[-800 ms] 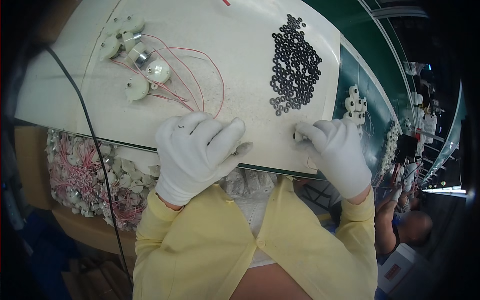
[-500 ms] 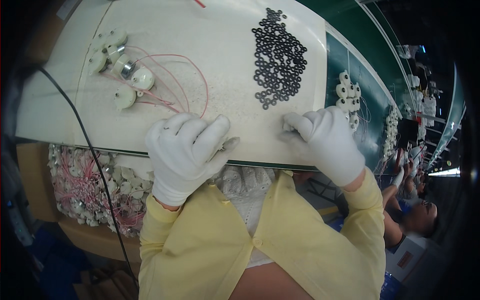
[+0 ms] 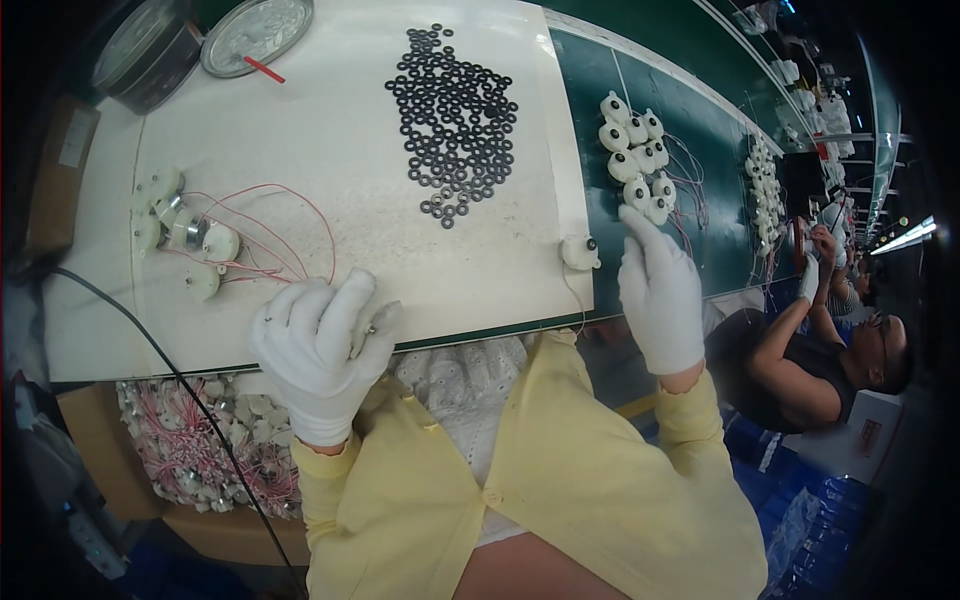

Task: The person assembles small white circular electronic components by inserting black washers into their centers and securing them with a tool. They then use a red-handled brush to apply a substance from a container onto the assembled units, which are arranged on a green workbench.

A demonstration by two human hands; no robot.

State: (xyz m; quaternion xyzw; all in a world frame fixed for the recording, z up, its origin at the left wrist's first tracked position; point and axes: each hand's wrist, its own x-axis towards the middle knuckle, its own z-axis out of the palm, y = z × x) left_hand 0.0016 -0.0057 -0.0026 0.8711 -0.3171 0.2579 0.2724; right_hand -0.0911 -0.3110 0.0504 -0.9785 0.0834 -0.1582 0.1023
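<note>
My left hand (image 3: 322,352), in a white glove, rests at the near table edge. Its fingers are curled toward the thumb around something small that I cannot make out. My right hand (image 3: 662,290), also gloved, is stretched out with the fingers extended, its tips just below a cluster of round white motors (image 3: 622,165) with black rings on them. Whether it touches them I cannot tell. Left of this hand lies a single white motor (image 3: 578,253) with a black ring, its wire hanging over the edge. Many loose black rubber rings (image 3: 455,120) are spread on the white table.
More white motors with pink wires (image 3: 205,240) lie at the left. A cardboard box (image 3: 190,520) below holds a heap of them. A black cable (image 3: 150,315) crosses there. A round tin (image 3: 150,55) and its lid (image 3: 255,35) stand at the back. A co-worker (image 3: 800,360) sits at the right.
My view has swung to the right. The right hand has gone from a curled grip over the table to stretched fingers farther right, and a motor with a black ring now shows beside it.
</note>
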